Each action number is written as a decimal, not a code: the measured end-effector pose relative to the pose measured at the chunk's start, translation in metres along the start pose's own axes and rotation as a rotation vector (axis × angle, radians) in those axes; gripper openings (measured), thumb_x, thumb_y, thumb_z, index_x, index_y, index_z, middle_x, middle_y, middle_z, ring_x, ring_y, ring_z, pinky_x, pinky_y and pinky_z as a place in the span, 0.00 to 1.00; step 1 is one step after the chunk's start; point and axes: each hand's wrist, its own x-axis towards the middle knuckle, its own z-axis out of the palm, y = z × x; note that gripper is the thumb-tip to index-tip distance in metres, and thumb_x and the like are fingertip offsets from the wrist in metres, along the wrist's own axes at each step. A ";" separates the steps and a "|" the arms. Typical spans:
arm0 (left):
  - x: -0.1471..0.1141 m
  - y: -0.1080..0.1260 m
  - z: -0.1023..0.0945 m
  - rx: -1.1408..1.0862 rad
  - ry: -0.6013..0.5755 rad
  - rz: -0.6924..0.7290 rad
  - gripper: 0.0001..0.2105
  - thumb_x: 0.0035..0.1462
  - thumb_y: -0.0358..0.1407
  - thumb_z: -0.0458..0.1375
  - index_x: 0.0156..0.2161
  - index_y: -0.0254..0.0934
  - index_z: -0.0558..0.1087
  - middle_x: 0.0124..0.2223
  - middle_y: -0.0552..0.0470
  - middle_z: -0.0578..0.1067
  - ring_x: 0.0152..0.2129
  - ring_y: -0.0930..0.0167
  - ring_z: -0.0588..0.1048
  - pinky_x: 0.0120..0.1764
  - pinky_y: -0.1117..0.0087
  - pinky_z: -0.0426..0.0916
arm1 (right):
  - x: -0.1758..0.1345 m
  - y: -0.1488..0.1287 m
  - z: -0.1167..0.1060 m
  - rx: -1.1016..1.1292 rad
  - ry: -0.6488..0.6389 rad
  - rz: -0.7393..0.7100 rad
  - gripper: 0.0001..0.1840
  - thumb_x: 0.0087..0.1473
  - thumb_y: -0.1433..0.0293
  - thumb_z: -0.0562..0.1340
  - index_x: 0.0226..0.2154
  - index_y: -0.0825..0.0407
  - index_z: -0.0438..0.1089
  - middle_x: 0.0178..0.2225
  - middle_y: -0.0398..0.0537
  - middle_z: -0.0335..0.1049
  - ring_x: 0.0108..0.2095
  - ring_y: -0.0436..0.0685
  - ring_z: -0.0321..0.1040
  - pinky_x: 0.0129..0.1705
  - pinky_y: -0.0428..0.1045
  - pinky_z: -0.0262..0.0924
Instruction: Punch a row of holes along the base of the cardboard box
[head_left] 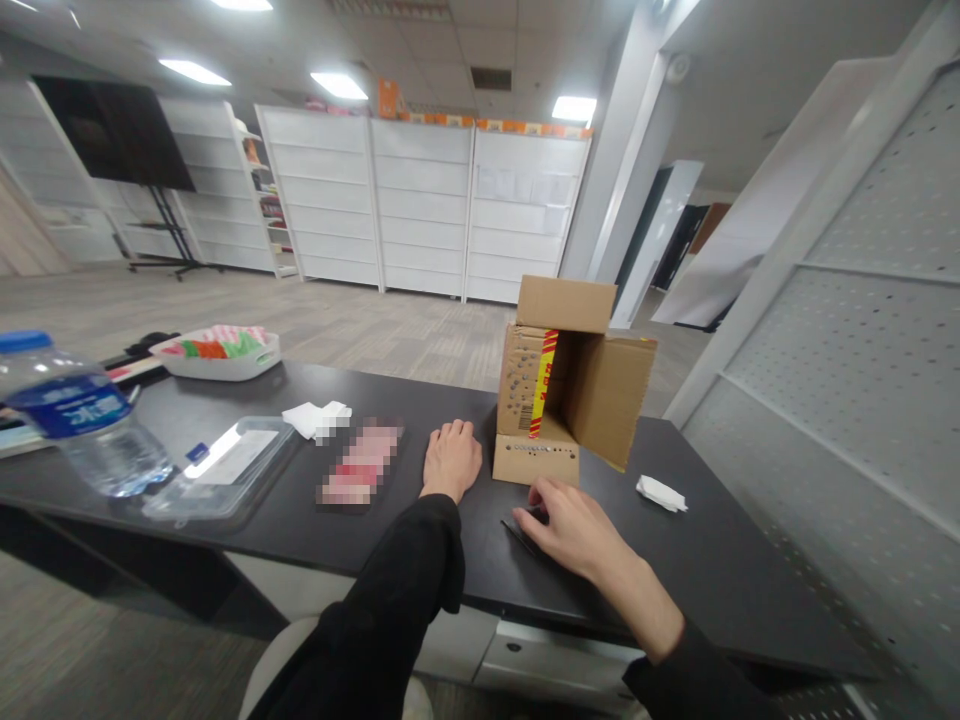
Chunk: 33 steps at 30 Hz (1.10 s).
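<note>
Two hands (451, 459) (570, 525) beside cardboard box (574, 395).

My left hand (451, 458) lies flat, palm down, fingers loosely together, black sleeve down to the wrist. My right hand (571, 525) reaches in, fingers curled low, forearm bare, sleeve pushed back.

Nothing legible anywhere. White lettering on the bottle's (71, 420) blue label, too blurred to read. Red marks on the yellow strip down the box (566, 385), perhaps characters, beside a barcode. Pink item (362, 463) on the desk pixelated.
</note>
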 end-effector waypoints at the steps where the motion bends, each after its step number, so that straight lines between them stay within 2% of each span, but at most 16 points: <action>1: 0.000 0.000 0.000 -0.001 0.003 0.000 0.11 0.62 0.32 0.46 0.44 0.37 0.70 0.46 0.44 0.73 0.47 0.63 0.69 0.50 0.60 0.59 | -0.001 -0.003 -0.001 -0.015 -0.034 0.005 0.09 0.58 0.61 0.60 0.33 0.50 0.66 0.33 0.49 0.74 0.32 0.57 0.70 0.32 0.49 0.54; 4: 0.000 0.000 0.000 -0.001 0.004 0.004 0.11 0.63 0.32 0.46 0.44 0.37 0.70 0.46 0.44 0.73 0.47 0.63 0.69 0.50 0.60 0.59 | 0.000 -0.010 -0.006 -0.027 -0.145 -0.004 0.05 0.60 0.67 0.58 0.35 0.51 0.67 0.35 0.50 0.74 0.33 0.56 0.71 0.32 0.48 0.53; 7: 0.000 0.000 0.000 0.003 -0.009 -0.003 0.11 0.63 0.33 0.46 0.44 0.37 0.69 0.47 0.45 0.73 0.47 0.64 0.69 0.50 0.62 0.59 | 0.001 -0.015 -0.013 -0.024 -0.224 -0.005 0.08 0.62 0.71 0.54 0.36 0.52 0.68 0.38 0.52 0.74 0.38 0.57 0.72 0.36 0.48 0.55; 12: 0.001 0.000 0.001 0.019 0.003 -0.003 0.11 0.63 0.33 0.46 0.44 0.37 0.70 0.47 0.45 0.73 0.47 0.63 0.69 0.50 0.61 0.60 | 0.002 -0.028 -0.019 0.002 -0.229 -0.007 0.12 0.61 0.62 0.56 0.39 0.53 0.68 0.41 0.53 0.74 0.41 0.60 0.71 0.40 0.50 0.58; 16: 0.001 0.000 0.002 0.018 0.004 -0.001 0.11 0.63 0.33 0.46 0.44 0.37 0.70 0.47 0.45 0.73 0.46 0.63 0.69 0.49 0.61 0.60 | 0.004 -0.040 -0.018 -0.119 -0.272 -0.036 0.11 0.60 0.70 0.54 0.40 0.55 0.70 0.43 0.57 0.74 0.43 0.62 0.72 0.42 0.51 0.60; 20: 0.001 -0.001 0.002 0.016 -0.001 -0.001 0.10 0.63 0.33 0.46 0.44 0.37 0.69 0.47 0.45 0.73 0.47 0.64 0.69 0.50 0.62 0.59 | 0.010 -0.045 -0.014 -0.218 -0.269 0.002 0.15 0.54 0.77 0.53 0.40 0.58 0.72 0.41 0.60 0.75 0.42 0.64 0.74 0.39 0.52 0.61; 24: 0.001 -0.001 0.003 0.017 0.008 0.003 0.10 0.63 0.33 0.46 0.43 0.37 0.69 0.46 0.45 0.73 0.47 0.64 0.69 0.50 0.62 0.59 | 0.016 -0.042 -0.014 -0.238 -0.312 0.072 0.15 0.49 0.77 0.56 0.38 0.59 0.74 0.38 0.64 0.76 0.40 0.66 0.75 0.34 0.51 0.61; 27: 0.001 -0.001 0.003 0.019 0.013 0.004 0.11 0.63 0.33 0.46 0.44 0.37 0.70 0.46 0.45 0.73 0.46 0.63 0.69 0.50 0.61 0.59 | 0.018 -0.037 -0.015 -0.213 -0.339 0.095 0.12 0.46 0.74 0.58 0.33 0.57 0.74 0.36 0.64 0.76 0.36 0.67 0.75 0.31 0.51 0.58; 30: 0.001 -0.001 0.003 0.016 0.007 0.000 0.11 0.63 0.33 0.46 0.44 0.37 0.70 0.47 0.45 0.73 0.47 0.63 0.69 0.50 0.61 0.60 | 0.018 -0.026 -0.013 -0.110 -0.305 0.083 0.07 0.45 0.71 0.59 0.28 0.55 0.72 0.33 0.60 0.76 0.32 0.63 0.73 0.28 0.49 0.53; 33: 0.000 0.000 0.000 0.009 -0.003 -0.002 0.10 0.63 0.33 0.47 0.44 0.37 0.69 0.47 0.45 0.73 0.47 0.64 0.69 0.50 0.62 0.59 | 0.020 -0.007 -0.007 0.108 -0.178 0.038 0.02 0.44 0.72 0.58 0.25 0.51 0.66 0.27 0.49 0.72 0.29 0.55 0.68 0.27 0.47 0.50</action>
